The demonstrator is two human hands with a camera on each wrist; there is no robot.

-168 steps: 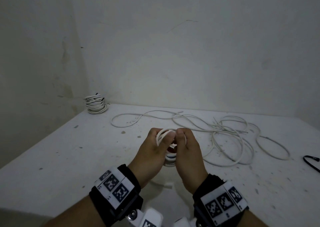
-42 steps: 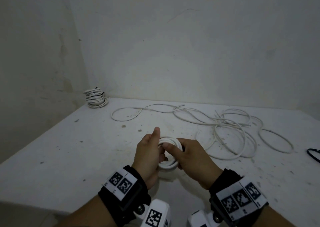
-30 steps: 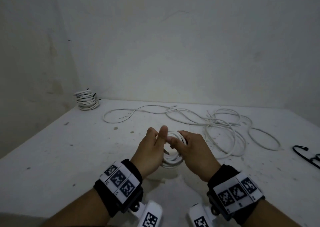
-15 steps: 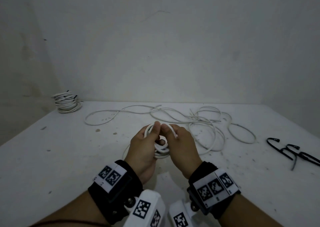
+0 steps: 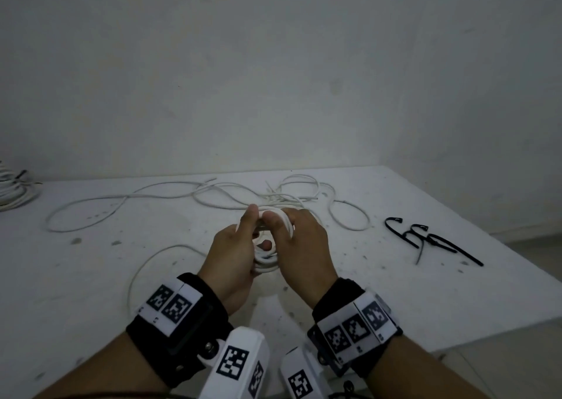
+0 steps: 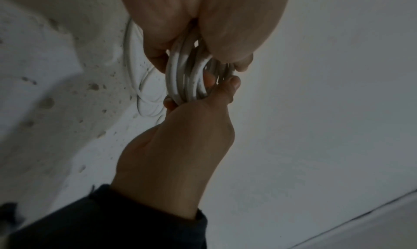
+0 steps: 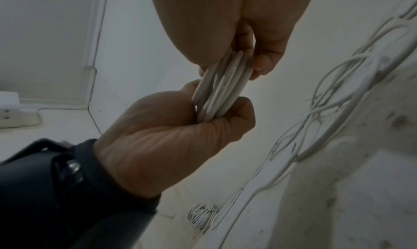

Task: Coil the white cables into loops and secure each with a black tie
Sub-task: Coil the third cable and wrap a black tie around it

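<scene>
A small coil of white cable (image 5: 267, 257) is held upright above the table between both hands. My left hand (image 5: 243, 234) grips its left side, thumb on top. My right hand (image 5: 284, 231) pinches the top and right side. In the left wrist view the coil (image 6: 187, 78) shows several turns pressed together between the left hand (image 6: 203, 29) and the right hand (image 6: 192, 128). The right wrist view shows the same coil (image 7: 221, 87) pinched by the right hand (image 7: 237, 29) and the left hand (image 7: 180, 128). Black ties (image 5: 425, 237) lie on the table to the right.
Loose white cable (image 5: 213, 195) sprawls across the back of the white table (image 5: 91, 292), and a tail of it (image 5: 143, 265) curves by my left wrist. A tied coil (image 5: 12, 192) sits at the far left by the wall. The table's right edge (image 5: 517, 277) drops to the floor.
The view has swung right, so the black ties show fully and the tied coil slid to the left edge. Both hands kept hold of the coil and stayed close together.
</scene>
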